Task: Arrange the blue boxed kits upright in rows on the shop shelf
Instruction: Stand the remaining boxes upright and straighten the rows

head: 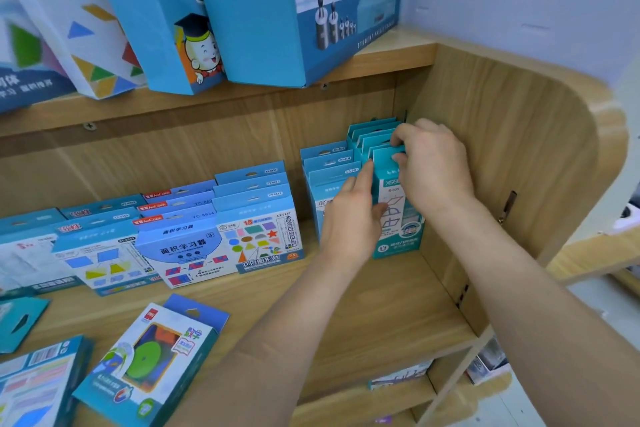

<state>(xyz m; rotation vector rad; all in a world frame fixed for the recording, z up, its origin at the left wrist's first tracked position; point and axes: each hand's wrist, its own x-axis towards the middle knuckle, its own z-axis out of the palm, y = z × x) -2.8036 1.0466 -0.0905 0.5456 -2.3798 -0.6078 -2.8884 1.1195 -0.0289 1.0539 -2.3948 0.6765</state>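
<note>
One upright teal kit [398, 239], right grip [433, 163] clamped on its top, left grip [349, 215] apart alongside.

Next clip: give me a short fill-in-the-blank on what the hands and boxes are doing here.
1. The right hand pinches the front teal box at its ____ edge.
2. That box stands upright beside the shelf's ____ side panel.
3. The green-disc box lies ____ near the shelf's front.
Missing words: top; right; flat.
</note>
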